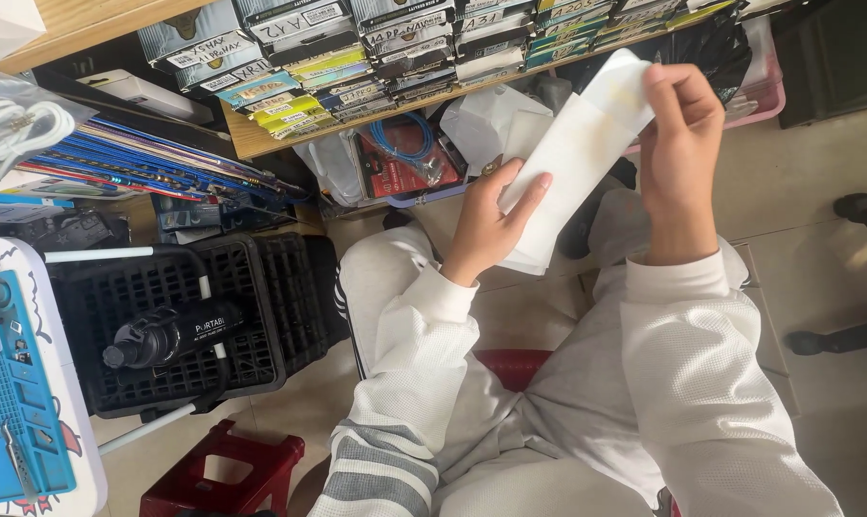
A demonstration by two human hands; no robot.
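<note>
- Two hands hold one white paper sleeve [572,158] above the lap, at twelve o'clock from the knees.
- Left hand [486,225] pinches its lower edge; a loose pinch could let it slip.
- Right hand [680,144] clamps the top end; pulling apart might tear it.

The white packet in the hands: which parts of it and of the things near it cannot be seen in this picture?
- Head view: the white packet lower end sits behind the left hand.
- Its top corner is covered by the right hand.
- The packet's contents: hidden by its wrapper.
- Blue mat: cut off by the left edge.
</note>
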